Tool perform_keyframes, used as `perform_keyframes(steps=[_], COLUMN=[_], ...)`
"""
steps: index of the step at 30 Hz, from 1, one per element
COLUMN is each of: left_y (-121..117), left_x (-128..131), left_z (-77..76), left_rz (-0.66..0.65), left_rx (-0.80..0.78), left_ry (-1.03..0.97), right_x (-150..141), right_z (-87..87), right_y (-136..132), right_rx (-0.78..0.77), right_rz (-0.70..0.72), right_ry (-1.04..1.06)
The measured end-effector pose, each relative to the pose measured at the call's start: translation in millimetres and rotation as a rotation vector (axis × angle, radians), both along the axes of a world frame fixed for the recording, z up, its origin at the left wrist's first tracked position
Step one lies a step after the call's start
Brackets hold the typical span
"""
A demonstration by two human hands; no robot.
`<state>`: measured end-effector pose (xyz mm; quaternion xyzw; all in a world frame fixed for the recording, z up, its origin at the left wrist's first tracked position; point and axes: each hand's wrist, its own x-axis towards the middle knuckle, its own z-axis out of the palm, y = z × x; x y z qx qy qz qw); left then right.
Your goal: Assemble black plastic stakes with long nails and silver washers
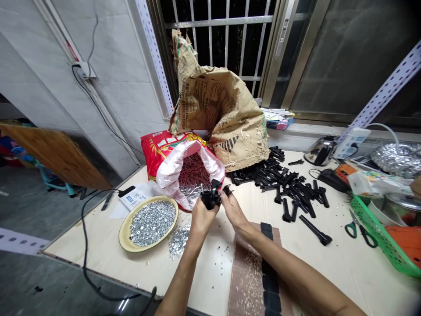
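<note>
My left hand (204, 216) is closed round a bunch of black plastic parts (210, 198), with a thin silver shank sticking up among them. Close by, my right hand (234, 210) has its fingers pinched on another black plastic part (227, 190). Both hands are raised in front of an open white-lined red sack (167, 173) of long reddish-brown and silver screws or nails (194, 171). To the left, a yellow dish (123, 240) holds many small silver washers (153, 223). More loose washers (179, 240) lie beside it on the table.
A torn brown paper sack (241, 131) leans behind a heap of black plastic parts (292, 186). Scissors (361, 230) and a green basket (383, 245) are at the right, below a kettle (320, 149). A brown board (246, 281) with a black strip (271, 289) lies under my right forearm.
</note>
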<state>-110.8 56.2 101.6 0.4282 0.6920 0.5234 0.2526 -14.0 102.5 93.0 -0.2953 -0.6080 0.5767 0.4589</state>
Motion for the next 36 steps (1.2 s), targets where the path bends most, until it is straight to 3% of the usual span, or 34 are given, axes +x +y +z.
perform_keyframes(steps=[2,5,7,12,14,17,22,28,33,36], left_y=[10.7,21.3,25.9,32.5,32.9,31.3,29.9,35.5,36.5,36.7], left_x=[4.4,13.8,19.7,30.4,32.5,31.6,27.1,30.6,30.5,31.1], left_z=[1.2,0.7,-1.6,-9.2,-9.8,-7.6,-5.2,-12.2,-12.2,-8.0], left_rz=[-0.023,-0.149,-0.144,0.142,0.227,0.273,0.147,-0.114,-0.224,-0.259], left_rx=[0.057,0.083,0.096,0.218,0.239,0.216,0.177,0.171,0.098,0.119], left_ry=[0.044,-0.166,-0.305,-0.340,-0.335,-0.244,-0.249,-0.464,-0.465,-0.449], right_x=[-2.6,2.9,8.1,9.5,8.3,10.1,14.7,16.9,17.2,16.3], right_z=[-4.5,-6.9,-6.7,-3.5,-0.7,3.7,2.1,-12.0,-24.1,-26.0], right_y=[5.4,14.0,17.1,13.1,8.6,4.1,8.3,12.4,21.9,27.0], right_rx=[-0.069,-0.077,-0.059,-0.128,-0.041,0.122,0.223,0.288,0.010,0.074], right_rz=[-0.119,-0.200,-0.192,0.137,0.124,-0.031,-0.107,-0.232,-0.128,-0.106], right_ry=[0.060,0.071,0.102,0.300,0.304,0.178,-0.057,-0.035,-0.019,0.005])
